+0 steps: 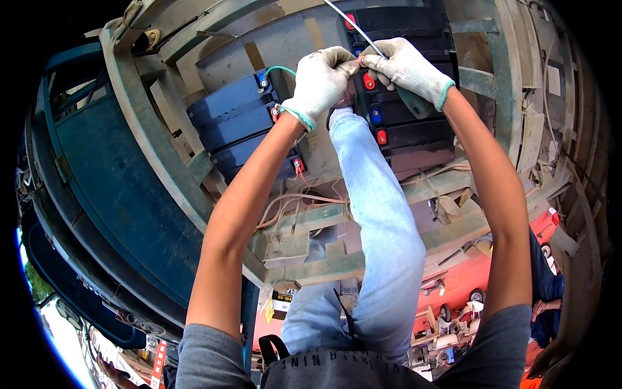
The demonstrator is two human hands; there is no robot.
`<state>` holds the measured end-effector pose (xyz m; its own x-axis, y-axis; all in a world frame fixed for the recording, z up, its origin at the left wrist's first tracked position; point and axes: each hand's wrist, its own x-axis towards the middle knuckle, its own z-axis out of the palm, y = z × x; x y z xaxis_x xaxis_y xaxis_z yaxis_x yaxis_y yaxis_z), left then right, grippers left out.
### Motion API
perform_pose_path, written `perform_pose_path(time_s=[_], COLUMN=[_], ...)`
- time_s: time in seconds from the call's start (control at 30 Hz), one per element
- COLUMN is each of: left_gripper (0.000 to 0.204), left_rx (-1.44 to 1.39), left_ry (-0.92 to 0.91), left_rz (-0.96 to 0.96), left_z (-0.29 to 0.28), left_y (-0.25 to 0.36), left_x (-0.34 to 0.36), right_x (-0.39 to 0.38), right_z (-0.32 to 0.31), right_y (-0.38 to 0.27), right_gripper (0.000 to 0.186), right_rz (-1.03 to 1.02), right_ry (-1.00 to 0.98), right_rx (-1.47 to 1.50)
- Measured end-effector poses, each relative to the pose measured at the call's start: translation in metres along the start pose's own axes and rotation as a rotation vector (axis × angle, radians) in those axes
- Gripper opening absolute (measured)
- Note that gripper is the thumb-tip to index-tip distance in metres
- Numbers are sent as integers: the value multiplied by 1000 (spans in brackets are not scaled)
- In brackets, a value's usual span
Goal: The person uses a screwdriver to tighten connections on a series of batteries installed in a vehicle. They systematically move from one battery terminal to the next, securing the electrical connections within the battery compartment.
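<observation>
My left hand (324, 81) and my right hand (408, 68), both in white gloves with teal cuffs, meet fingertip to fingertip. My left fingers are closed in a pinch on a small copper-coloured piece (360, 59), mostly hidden. A green wire (282, 69) runs from a terminal on the blue-looking batteries (233, 107) and disappears behind my left hand. In my closed right hand is a screwdriver (414, 104), its dark green handle under the palm and its long shaft pointing up and left. Below my hands are black batteries (414, 113) with red and blue terminal caps.
A worn metal frame (136, 129) surrounds the batteries. My leg in light jeans (376, 188) stands between the two battery groups. Loose cables (291, 198) cross the near frame bar. A teal panel (123, 175) rises at left. Parts lie on a red floor (463, 285); another person's hand (547, 308) shows at right.
</observation>
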<state>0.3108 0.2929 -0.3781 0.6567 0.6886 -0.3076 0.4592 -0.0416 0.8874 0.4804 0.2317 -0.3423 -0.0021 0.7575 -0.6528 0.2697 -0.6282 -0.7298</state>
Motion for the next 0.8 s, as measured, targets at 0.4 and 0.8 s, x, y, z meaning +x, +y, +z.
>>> perform_pose_path(time_s=[0.4,0.8], left_gripper=[16,17], left_rx=[-269,-291], left_ry=[-38,91], left_rz=[-270,-317], left_z=[3,9], left_y=[1,4], left_x=[12,33], right_x=[-1,-124], right_z=[-4,-20], right_y=[-10,-36], right_gripper=[28,32], right_rz=[75,273], right_ry=[170,42], right_rx=[30,123])
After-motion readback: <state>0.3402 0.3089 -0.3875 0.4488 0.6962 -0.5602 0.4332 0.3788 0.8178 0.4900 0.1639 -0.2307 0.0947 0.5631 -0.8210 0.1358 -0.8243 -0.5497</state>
